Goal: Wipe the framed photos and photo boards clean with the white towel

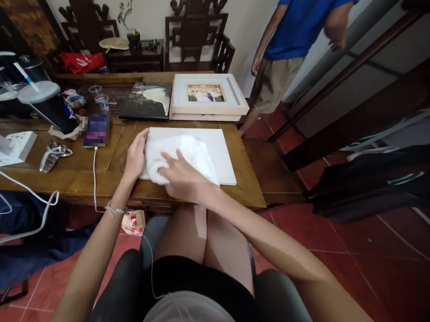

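A white flat panel (224,156) lies on the wooden table in front of me. Along its left edge my left hand (136,154) rests, fingers fairly straight and touching the side. On top of the panel is a fluffy white cloth (197,152), bunched at its left end. My right hand (181,176) presses down on this cloth with some fingers spread and others bent into its folds. The underside of both hands is hidden.
Behind the panel lie a dark photo panel (147,101) and framed pictures (210,95). To the left are a charging phone (96,130), a metallic claw clip (55,155), a power strip (22,147) and a lidded cup (45,102). A person in blue (299,27) stands beyond the table.
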`<state>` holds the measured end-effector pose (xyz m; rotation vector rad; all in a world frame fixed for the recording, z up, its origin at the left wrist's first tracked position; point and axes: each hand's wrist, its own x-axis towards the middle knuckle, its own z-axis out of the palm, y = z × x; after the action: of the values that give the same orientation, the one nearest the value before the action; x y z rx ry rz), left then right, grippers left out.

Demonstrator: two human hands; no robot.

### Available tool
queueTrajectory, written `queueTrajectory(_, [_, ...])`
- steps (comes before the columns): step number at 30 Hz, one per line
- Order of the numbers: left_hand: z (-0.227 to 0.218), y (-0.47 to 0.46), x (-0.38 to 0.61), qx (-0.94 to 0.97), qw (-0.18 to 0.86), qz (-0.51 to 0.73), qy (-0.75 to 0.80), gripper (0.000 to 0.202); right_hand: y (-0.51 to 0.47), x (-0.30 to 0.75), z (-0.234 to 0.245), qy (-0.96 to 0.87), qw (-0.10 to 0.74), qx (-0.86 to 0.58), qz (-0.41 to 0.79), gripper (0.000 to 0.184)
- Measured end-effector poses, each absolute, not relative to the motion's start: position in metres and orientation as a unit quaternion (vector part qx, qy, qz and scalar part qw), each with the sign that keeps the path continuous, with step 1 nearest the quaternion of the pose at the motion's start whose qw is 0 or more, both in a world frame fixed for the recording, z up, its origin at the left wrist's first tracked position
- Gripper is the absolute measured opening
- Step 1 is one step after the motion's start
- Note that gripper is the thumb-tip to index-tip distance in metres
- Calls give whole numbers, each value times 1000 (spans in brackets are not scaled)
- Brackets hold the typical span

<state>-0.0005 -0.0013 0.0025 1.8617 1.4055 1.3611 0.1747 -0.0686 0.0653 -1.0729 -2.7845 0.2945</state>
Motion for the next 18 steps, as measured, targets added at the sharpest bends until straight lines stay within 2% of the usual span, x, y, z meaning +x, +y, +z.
queueTrajectory(3, [1, -5, 2, 693, 186, 458, 524, 50, -84, 199, 75, -928, 61, -335, 154, 25])
queueTrajectory(9, [-2, -7, 3, 766, 138, 351, 520, 39, -19, 208, 80, -856, 77, -491, 143, 21])
queueTrajectory(18, [1, -5, 0, 769, 124, 345, 523, 38, 57, 158, 80, -853, 144, -481, 140, 33])
